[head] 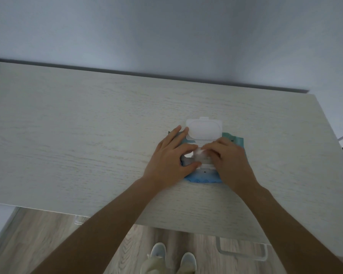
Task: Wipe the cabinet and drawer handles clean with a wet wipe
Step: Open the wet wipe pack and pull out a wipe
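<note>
Pressing the wipe pack (200, 177) flat near the worktop's (87, 135) front edge with your left hand (166, 155), you pinch a wet wipe (200, 153) from its opening with your right hand (230, 161), and the drawer handle (242, 254) below is not yet wiped.

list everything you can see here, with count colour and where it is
wipe pack: 1, blue and teal, on the cabinet top, right of centre
lid: 1, white, flipped open at the pack's far side
wet wipe: 1, white, at the pack's opening
cabinet top: 1, pale wood grain, across the middle
handle: 1 plainly seen, pale, below the front edge at right
wall: 1, grey-blue, behind the cabinet
floor: 1, grey-brown planks, bottom of view
shoes: 2, pale, on the floor
left hand: 1, fingers spread flat on the pack
right hand: 1, fingers pinching the wet wipe
</note>
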`<state>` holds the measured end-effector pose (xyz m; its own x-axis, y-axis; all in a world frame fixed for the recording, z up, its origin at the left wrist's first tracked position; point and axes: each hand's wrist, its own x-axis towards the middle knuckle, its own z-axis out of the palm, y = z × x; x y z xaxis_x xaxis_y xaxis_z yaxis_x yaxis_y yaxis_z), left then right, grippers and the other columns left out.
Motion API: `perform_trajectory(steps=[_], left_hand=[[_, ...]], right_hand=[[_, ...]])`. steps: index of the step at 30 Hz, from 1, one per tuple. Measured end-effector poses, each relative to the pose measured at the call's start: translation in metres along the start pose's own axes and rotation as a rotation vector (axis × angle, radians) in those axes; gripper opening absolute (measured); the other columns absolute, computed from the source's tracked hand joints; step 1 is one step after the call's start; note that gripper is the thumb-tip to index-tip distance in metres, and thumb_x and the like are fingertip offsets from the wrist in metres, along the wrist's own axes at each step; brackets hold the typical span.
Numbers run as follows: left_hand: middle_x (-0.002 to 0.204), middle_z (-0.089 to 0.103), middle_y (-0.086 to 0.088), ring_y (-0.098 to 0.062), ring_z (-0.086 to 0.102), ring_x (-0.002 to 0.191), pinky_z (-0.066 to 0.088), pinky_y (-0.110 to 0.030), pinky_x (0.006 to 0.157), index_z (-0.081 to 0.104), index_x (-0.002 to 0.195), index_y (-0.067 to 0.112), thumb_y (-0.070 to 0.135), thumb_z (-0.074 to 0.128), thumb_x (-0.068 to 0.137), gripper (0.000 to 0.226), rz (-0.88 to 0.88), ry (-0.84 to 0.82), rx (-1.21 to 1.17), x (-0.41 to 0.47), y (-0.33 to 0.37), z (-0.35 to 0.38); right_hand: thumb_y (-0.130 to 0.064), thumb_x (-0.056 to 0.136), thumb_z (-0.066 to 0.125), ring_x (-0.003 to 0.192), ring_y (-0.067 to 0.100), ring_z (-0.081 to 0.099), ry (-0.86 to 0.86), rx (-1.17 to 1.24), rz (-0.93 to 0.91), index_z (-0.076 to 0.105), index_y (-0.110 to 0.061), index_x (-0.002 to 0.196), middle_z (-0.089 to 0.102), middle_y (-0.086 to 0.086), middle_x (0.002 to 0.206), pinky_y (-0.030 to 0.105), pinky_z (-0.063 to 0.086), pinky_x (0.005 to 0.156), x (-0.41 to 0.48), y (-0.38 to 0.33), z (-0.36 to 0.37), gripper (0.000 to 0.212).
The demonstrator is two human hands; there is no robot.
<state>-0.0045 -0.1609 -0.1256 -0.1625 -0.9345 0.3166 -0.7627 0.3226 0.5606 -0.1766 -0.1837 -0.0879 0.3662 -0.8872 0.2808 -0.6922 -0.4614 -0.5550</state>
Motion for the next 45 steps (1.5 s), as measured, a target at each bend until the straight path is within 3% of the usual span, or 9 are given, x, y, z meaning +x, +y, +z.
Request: perform_trajectory(steps=[4,10,20,25,28,32,35,39,45], left_hand=[[0.149,0.037,-0.006,-0.014,0.014,0.143,0.02,-0.034,0.111,0.068,0.113,0.017,0.039,0.074,0.079,0.041,-0.001,0.01,-0.002,0.0,-0.001,0.001],[0.151,0.035,-0.006,-0.015,0.013,0.144,0.018,-0.035,0.113,0.067,0.115,0.018,0.04,0.073,0.079,0.042,-0.005,-0.004,0.008,0.0,-0.002,0.001],[0.149,0.038,-0.006,-0.017,0.016,0.144,0.019,-0.035,0.112,0.067,0.114,0.019,0.042,0.072,0.08,0.041,0.008,0.011,0.041,0.0,-0.002,0.002],[0.15,0.037,-0.008,-0.023,0.018,0.145,0.024,-0.043,0.114,0.066,0.118,0.017,0.04,0.071,0.082,0.043,-0.014,-0.004,0.057,-0.001,0.002,0.001],[0.152,0.032,-0.008,-0.021,0.014,0.145,0.016,-0.041,0.118,0.046,0.139,0.018,0.043,0.066,0.085,0.063,-0.001,-0.018,0.074,-0.001,0.006,-0.001],[0.154,0.03,-0.007,-0.016,0.014,0.144,-0.017,-0.027,0.115,0.025,0.149,0.012,0.053,0.059,0.086,0.083,0.013,-0.047,0.146,-0.002,0.011,-0.007],[0.153,0.033,-0.006,-0.024,0.018,0.145,-0.01,-0.047,0.116,0.043,0.142,0.018,0.06,0.041,0.091,0.066,0.202,-0.13,0.363,-0.002,0.014,-0.011],[0.16,0.01,-0.003,-0.022,-0.002,0.147,-0.01,-0.043,0.117,0.03,0.148,0.031,0.068,-0.002,0.083,0.08,0.26,-0.351,0.527,0.003,0.014,-0.007],[0.159,0.015,-0.005,-0.024,0.008,0.146,-0.007,-0.039,0.115,0.032,0.147,0.025,0.066,0.01,0.089,0.074,0.237,-0.253,0.452,0.026,0.016,-0.014]], right_hand=[[-0.013,0.089,0.06,0.08,0.01,0.056,0.253,0.157,0.327,0.068,-0.01,0.099,0.062,0.0,0.091,0.007,0.039,0.071,0.003,0.003,-0.007,0.013],[-0.014,0.087,0.064,0.082,0.013,0.059,0.065,0.068,0.17,0.071,-0.009,0.099,0.067,0.0,0.093,0.007,0.04,0.075,0.002,-0.008,-0.005,0.015],[-0.012,0.089,0.061,0.076,0.009,0.058,0.617,0.184,0.357,0.07,-0.011,0.098,0.064,-0.001,0.089,0.009,0.046,0.072,-0.015,-0.019,-0.026,0.013],[-0.026,0.088,0.057,0.071,0.016,0.061,0.995,0.321,0.449,0.067,-0.012,0.096,0.066,0.012,0.089,0.028,0.055,0.065,-0.002,-0.016,-0.071,0.019],[-0.032,0.086,0.057,0.083,0.022,0.063,0.825,0.254,0.455,0.067,-0.017,0.097,0.067,0.007,0.094,0.04,0.054,0.076,-0.001,-0.015,-0.084,0.021],[-0.027,0.09,0.059,0.085,0.018,0.061,0.628,0.193,0.505,0.067,-0.016,0.1,0.068,0.007,0.095,0.024,0.045,0.074,-0.019,-0.014,-0.063,0.017],[-0.023,0.091,0.059,0.083,0.017,0.059,0.594,0.217,0.547,0.066,-0.013,0.1,0.067,0.007,0.097,0.018,0.042,0.069,-0.031,-0.008,-0.052,0.015],[-0.02,0.091,0.059,0.086,0.016,0.058,0.479,0.206,0.528,0.065,-0.008,0.103,0.066,0.009,0.099,0.03,0.051,0.076,-0.038,-0.006,-0.042,0.018],[-0.023,0.093,0.055,0.087,0.014,0.057,0.436,0.174,0.486,0.064,-0.006,0.107,0.065,0.008,0.101,0.016,0.049,0.074,-0.039,-0.006,-0.04,0.024]])
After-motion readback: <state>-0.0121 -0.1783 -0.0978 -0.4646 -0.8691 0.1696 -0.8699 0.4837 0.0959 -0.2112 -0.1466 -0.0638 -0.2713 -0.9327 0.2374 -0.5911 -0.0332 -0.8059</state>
